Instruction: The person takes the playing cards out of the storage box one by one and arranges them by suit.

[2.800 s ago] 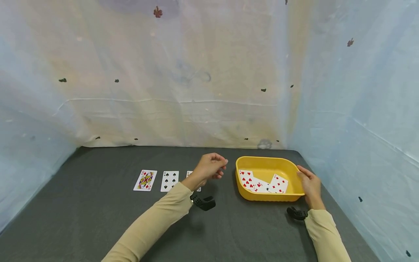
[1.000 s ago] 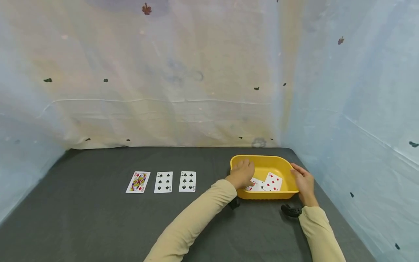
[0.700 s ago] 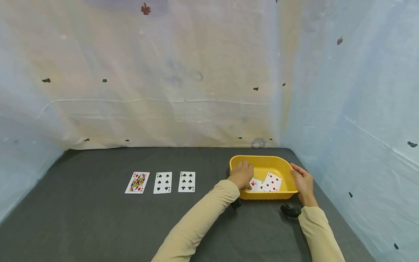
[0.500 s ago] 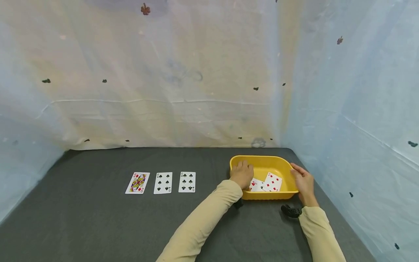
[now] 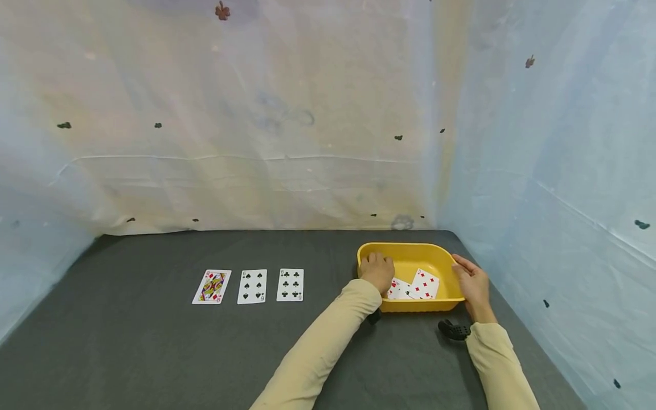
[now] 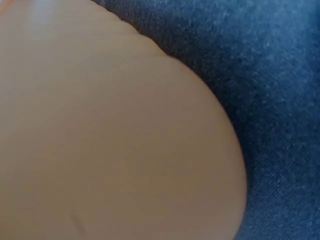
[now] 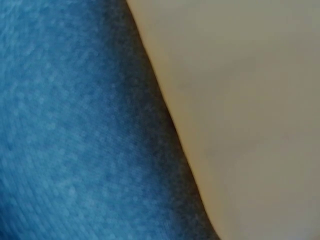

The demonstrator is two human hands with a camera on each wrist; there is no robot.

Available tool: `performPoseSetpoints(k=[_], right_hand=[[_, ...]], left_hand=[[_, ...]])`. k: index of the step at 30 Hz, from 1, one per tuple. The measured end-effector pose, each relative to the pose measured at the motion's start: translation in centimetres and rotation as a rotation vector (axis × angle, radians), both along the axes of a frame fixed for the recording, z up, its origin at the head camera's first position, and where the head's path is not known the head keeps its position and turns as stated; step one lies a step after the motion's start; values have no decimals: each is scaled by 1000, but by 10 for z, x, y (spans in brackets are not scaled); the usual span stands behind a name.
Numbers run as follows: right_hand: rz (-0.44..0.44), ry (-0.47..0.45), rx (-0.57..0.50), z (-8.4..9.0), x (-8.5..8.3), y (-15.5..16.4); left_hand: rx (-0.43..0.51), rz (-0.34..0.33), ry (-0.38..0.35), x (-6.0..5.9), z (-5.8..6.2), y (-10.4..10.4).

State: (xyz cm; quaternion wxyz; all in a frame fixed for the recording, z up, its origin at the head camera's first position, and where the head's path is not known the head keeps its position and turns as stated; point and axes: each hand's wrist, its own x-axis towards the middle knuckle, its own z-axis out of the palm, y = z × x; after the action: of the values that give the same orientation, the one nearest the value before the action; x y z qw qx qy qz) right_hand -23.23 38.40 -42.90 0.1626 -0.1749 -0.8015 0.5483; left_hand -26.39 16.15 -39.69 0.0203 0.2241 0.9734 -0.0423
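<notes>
My left hand [image 5: 378, 272] reaches down into the left end of a yellow plastic tub [image 5: 410, 306], fingers bent downward and fingertips hidden; I cannot tell whether it grips a card. Right beside it in the tub lie two overlapping face-up playing cards, a diamonds card [image 5: 426, 283] and a partly covered card [image 5: 399, 289]. My right hand [image 5: 474, 287] holds the tub's right rim, thumb on the inner side. In the left wrist view the tub's outer wall [image 6: 125, 125] fills most of the picture, close up.
Left of the tub, a queen of diamonds [image 5: 212, 286], a six of spades [image 5: 252, 286] and a six of clubs [image 5: 290, 285] lie face up in a spaced row on the dark tabletop [image 5: 154, 353]. A draped cloth [image 5: 287, 188] hangs behind the table and along its sides.
My left hand has gone from near the six of clubs into the tub, covering where a hearts card lay. Lately it shifts only slightly. The right hand keeps its hold on the rim.
</notes>
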Motion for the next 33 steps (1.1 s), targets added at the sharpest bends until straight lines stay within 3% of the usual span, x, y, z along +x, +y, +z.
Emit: performPoseSetpoints(k=[14, 22, 33], right_hand=[[-6, 17, -25, -1, -3, -1], [-7, 6, -23, -1, -3, -2], [-17, 3, -2, 0, -3, -1]], left_hand=[[-19, 10, -33, -2, 1, -1], [53, 27, 23, -4, -4, -3], [139, -38, 94, -7, -9, -4]])
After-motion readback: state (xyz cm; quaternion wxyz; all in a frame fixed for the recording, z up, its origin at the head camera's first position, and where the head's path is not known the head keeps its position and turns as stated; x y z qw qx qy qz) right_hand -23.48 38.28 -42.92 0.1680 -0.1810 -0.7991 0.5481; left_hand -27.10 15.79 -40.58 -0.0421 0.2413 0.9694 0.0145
